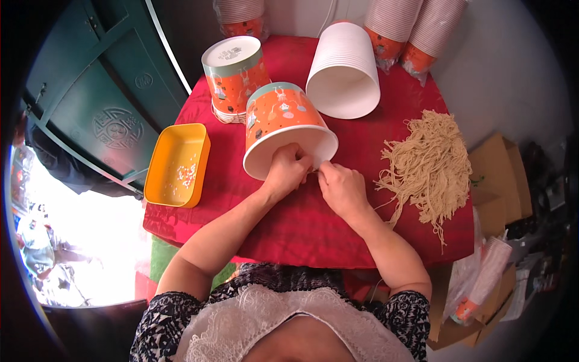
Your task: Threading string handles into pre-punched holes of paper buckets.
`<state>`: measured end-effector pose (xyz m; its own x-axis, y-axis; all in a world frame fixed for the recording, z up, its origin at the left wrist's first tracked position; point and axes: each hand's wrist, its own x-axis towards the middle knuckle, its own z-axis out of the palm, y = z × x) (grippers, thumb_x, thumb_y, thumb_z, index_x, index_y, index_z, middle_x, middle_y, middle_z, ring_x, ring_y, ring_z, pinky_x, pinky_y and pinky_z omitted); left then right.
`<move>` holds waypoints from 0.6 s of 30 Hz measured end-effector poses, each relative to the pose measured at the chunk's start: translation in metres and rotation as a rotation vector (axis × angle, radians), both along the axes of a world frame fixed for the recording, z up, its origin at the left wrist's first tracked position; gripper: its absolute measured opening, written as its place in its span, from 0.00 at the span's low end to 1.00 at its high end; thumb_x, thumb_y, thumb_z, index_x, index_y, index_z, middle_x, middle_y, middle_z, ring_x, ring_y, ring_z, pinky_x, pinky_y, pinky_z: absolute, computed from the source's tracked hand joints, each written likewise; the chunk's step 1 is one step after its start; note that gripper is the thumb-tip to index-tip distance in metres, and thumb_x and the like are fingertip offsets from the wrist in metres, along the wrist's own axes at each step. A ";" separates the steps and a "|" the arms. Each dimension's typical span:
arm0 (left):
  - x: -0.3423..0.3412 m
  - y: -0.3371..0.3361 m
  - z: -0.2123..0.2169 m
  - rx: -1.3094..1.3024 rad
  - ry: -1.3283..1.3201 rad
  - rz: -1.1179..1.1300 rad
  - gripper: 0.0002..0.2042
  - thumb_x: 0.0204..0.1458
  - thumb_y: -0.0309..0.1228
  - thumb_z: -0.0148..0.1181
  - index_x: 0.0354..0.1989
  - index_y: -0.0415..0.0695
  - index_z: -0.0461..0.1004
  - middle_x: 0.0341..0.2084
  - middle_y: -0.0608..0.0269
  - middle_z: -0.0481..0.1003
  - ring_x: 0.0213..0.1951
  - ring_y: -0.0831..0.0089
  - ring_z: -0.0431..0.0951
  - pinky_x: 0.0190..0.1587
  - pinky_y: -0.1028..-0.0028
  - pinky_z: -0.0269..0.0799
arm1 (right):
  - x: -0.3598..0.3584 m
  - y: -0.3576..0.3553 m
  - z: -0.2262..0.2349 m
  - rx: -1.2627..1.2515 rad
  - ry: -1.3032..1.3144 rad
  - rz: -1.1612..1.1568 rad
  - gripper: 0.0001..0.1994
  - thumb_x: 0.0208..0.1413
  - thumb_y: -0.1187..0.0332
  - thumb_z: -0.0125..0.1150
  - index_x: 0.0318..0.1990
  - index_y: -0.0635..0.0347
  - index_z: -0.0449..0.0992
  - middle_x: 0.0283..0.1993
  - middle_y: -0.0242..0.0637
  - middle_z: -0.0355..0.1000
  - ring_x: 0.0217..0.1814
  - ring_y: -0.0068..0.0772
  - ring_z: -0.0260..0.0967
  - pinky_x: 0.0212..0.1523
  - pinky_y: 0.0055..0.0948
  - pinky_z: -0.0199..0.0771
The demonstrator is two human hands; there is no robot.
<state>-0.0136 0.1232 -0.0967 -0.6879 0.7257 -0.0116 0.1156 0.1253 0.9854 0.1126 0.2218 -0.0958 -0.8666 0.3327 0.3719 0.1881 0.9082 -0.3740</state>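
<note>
An orange paper bucket (283, 111) with a green base band and printed figures lies tilted on the table, its white open mouth facing me. My left hand (288, 169) reaches into that mouth, fingers curled close to the lower right of the rim. Just outside the same part of the rim, my right hand (342, 188) is closed in a pinch. Whatever sits between the fingertips is too small to make out. To the right of my right hand lies a heap of beige cords (428, 169), with some strands trailing toward my right forearm.
A red cloth (289, 241) covers the table. Upside-down orange buckets (235, 75) stand at the back left; a white nested stack (345, 72) lies behind. A yellow tray (202, 175) at left holds small white bits. Wrapped bucket stacks (392, 30) lean on the wall; cardboard boxes (497, 175) sit right.
</note>
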 end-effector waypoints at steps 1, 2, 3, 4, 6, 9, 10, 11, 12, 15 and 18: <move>0.000 -0.001 -0.001 -0.004 0.004 0.002 0.06 0.50 0.24 0.53 0.24 0.35 0.69 0.13 0.60 0.70 0.11 0.75 0.69 0.11 0.75 0.62 | 0.000 -0.002 0.000 0.009 0.003 0.002 0.05 0.53 0.69 0.60 0.32 0.61 0.72 0.28 0.46 0.73 0.28 0.53 0.73 0.28 0.48 0.73; 0.000 -0.002 -0.001 -0.007 0.008 0.004 0.06 0.51 0.24 0.53 0.24 0.35 0.69 0.13 0.60 0.70 0.12 0.75 0.69 0.11 0.75 0.62 | 0.000 -0.004 0.001 0.032 0.044 0.030 0.05 0.53 0.70 0.59 0.31 0.61 0.71 0.29 0.46 0.72 0.26 0.53 0.73 0.26 0.46 0.74; 0.000 -0.002 -0.001 0.004 0.014 0.008 0.06 0.51 0.24 0.53 0.24 0.35 0.69 0.13 0.60 0.70 0.12 0.75 0.69 0.11 0.75 0.62 | 0.000 -0.005 0.001 0.057 0.087 0.059 0.04 0.53 0.71 0.59 0.31 0.60 0.71 0.29 0.46 0.72 0.24 0.52 0.73 0.25 0.44 0.75; 0.000 -0.002 -0.001 0.005 0.002 -0.005 0.06 0.51 0.24 0.53 0.24 0.35 0.69 0.13 0.60 0.70 0.12 0.75 0.69 0.11 0.75 0.62 | 0.001 -0.005 -0.002 0.045 0.098 0.101 0.04 0.52 0.73 0.59 0.31 0.62 0.70 0.34 0.47 0.69 0.25 0.51 0.73 0.25 0.43 0.76; 0.002 -0.002 -0.004 0.020 -0.010 -0.004 0.07 0.51 0.24 0.53 0.24 0.35 0.69 0.13 0.59 0.70 0.12 0.75 0.69 0.11 0.75 0.62 | -0.001 -0.006 -0.005 0.041 0.168 0.133 0.04 0.52 0.75 0.58 0.32 0.63 0.69 0.37 0.47 0.68 0.26 0.51 0.73 0.25 0.43 0.76; 0.001 -0.001 -0.005 0.020 -0.008 -0.001 0.07 0.52 0.24 0.53 0.24 0.34 0.69 0.14 0.59 0.70 0.12 0.75 0.70 0.11 0.75 0.62 | -0.005 -0.009 -0.012 0.030 0.228 0.169 0.05 0.51 0.78 0.57 0.33 0.65 0.67 0.43 0.48 0.66 0.30 0.50 0.73 0.27 0.42 0.77; 0.002 -0.001 -0.005 0.024 -0.005 -0.001 0.07 0.52 0.24 0.53 0.24 0.34 0.69 0.14 0.59 0.70 0.12 0.75 0.70 0.11 0.75 0.62 | -0.007 -0.009 -0.014 0.007 0.258 0.174 0.05 0.51 0.78 0.57 0.34 0.66 0.67 0.44 0.48 0.67 0.30 0.51 0.73 0.28 0.42 0.77; 0.001 -0.002 -0.005 0.031 -0.002 -0.005 0.07 0.52 0.24 0.53 0.24 0.34 0.69 0.14 0.59 0.70 0.12 0.74 0.69 0.11 0.75 0.62 | -0.008 -0.008 -0.016 -0.016 0.288 0.179 0.06 0.51 0.78 0.57 0.35 0.66 0.67 0.44 0.48 0.67 0.31 0.51 0.73 0.29 0.42 0.77; 0.001 -0.003 -0.005 0.037 0.001 -0.009 0.07 0.52 0.24 0.52 0.25 0.34 0.69 0.14 0.59 0.70 0.12 0.74 0.69 0.11 0.74 0.62 | -0.010 -0.007 -0.018 -0.013 0.289 0.179 0.06 0.51 0.78 0.57 0.35 0.66 0.67 0.44 0.48 0.67 0.31 0.51 0.73 0.29 0.42 0.77; 0.001 -0.002 -0.006 0.031 0.002 -0.011 0.07 0.52 0.24 0.52 0.25 0.34 0.69 0.14 0.59 0.70 0.12 0.74 0.69 0.12 0.74 0.63 | -0.013 -0.004 -0.022 -0.027 0.329 0.204 0.06 0.52 0.77 0.56 0.36 0.67 0.66 0.45 0.49 0.68 0.32 0.53 0.73 0.30 0.44 0.76; -0.001 -0.004 -0.007 0.029 -0.015 -0.032 0.07 0.53 0.24 0.52 0.26 0.34 0.69 0.14 0.58 0.71 0.13 0.74 0.70 0.12 0.74 0.63 | -0.014 -0.005 -0.022 -0.069 0.318 0.199 0.05 0.54 0.77 0.55 0.35 0.66 0.65 0.41 0.50 0.68 0.31 0.56 0.72 0.30 0.46 0.75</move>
<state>-0.0142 0.1189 -0.1033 -0.6646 0.7472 -0.0003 0.1039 0.0928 0.9902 0.0987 0.2169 -0.1179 -0.7614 0.2033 0.6155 -0.1245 0.8860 -0.4467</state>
